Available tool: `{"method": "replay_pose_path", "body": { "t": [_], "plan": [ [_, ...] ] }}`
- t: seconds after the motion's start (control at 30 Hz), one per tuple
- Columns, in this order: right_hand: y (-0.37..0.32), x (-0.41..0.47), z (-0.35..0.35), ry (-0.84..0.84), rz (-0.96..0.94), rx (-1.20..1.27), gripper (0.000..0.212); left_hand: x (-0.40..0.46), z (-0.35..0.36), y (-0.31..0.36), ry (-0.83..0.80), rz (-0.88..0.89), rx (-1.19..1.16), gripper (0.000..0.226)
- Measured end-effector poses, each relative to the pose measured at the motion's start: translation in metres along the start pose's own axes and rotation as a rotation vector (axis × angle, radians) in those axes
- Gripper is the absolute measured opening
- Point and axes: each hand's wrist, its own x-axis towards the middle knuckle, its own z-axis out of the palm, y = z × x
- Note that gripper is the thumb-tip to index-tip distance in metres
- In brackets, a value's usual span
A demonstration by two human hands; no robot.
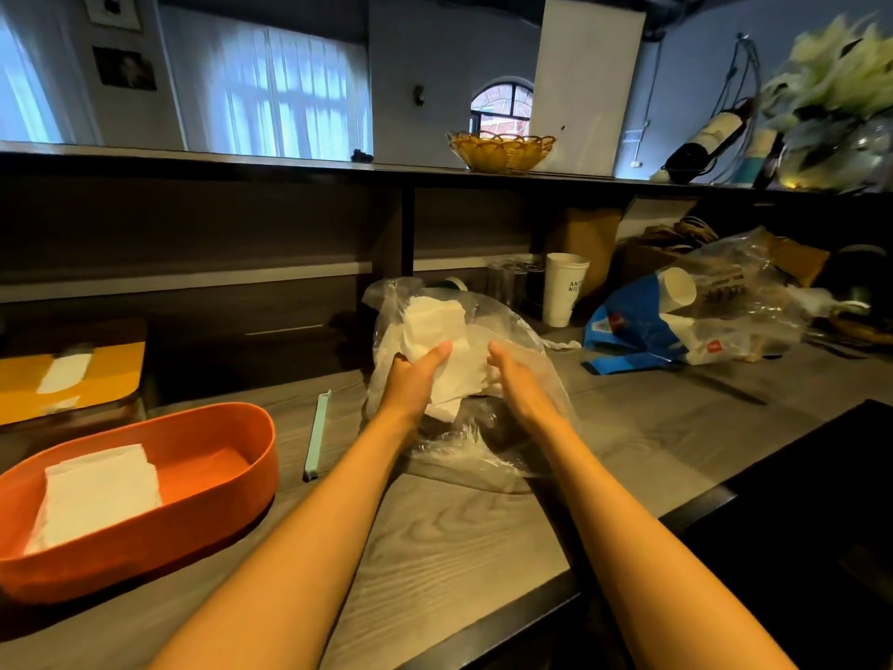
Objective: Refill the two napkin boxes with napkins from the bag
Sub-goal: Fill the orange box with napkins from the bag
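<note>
Grey wooden counter (459,524), frame centre: left hand (415,374) grips napkins (449,350) inside the bag (507,340); right hand (517,379), fingers relaxed, should steady it.

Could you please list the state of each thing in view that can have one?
Clear plastic bag: open, upright, napkins inside.
Napkin stack: partly in bag, gripped by left hand.
Right hand: open, against bag.
Orange napkin box: open, partly filled.
Yellow-lidded napkin box: closed.
Paper cup: upright.
</note>
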Motion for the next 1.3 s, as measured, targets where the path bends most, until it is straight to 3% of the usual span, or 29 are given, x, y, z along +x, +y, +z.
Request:
{"method": "replay_pose_path", "body": {
  "t": [0.13, 0.3, 0.47, 0.6, 0.73, 0.83, 0.9, 1.03, 1.17, 1.23, 1.3],
  "plan": [
    [0.013, 0.004, 0.001, -0.107, -0.049, -0.201, 0.051, 0.011, -0.012, -0.015, 0.011, -0.019, -0.046, 0.007],
    [0.015, 0.009, -0.002, -0.064, -0.122, -0.527, 0.05, 0.015, -0.018, -0.02, 0.019, -0.021, -0.06, 0.008],
    [0.02, 0.015, 0.005, 0.029, -0.133, -0.644, 0.054, 0.018, -0.023, -0.014, 0.083, 0.028, -0.104, 0.011],
    [0.023, 0.01, -0.002, -0.032, -0.089, -0.536, 0.054, 0.016, -0.027, -0.018, 0.081, 0.038, -0.058, 0.011],
    [0.02, 0.003, -0.007, -0.15, -0.064, -0.454, 0.034, 0.014, -0.025, -0.024, 0.034, -0.005, -0.001, 0.017],
    [0.023, 0.001, -0.008, -0.134, -0.015, -0.297, 0.052, 0.014, -0.024, -0.027, 0.021, -0.049, -0.017, 0.014],
    [0.025, 0.003, -0.006, -0.13, -0.041, -0.336, 0.056, 0.015, -0.024, -0.027, 0.023, -0.072, -0.049, 0.013],
    [0.025, 0.002, -0.003, -0.283, -0.083, -0.321, 0.048, 0.02, -0.03, -0.024, 0.089, -0.125, -0.181, 0.027],
    [0.029, 0.009, 0.003, -0.307, -0.162, -0.648, 0.064, 0.022, -0.037, -0.014, 0.137, -0.156, -0.318, 0.023],
    [0.032, 0.012, 0.006, -0.282, -0.186, -0.645, 0.055, 0.022, -0.04, -0.01, 0.142, -0.163, -0.33, 0.023],
    [0.034, 0.011, 0.008, -0.223, -0.21, -0.587, 0.033, 0.02, -0.041, -0.006, 0.144, -0.176, -0.327, 0.027]
  ]
}}
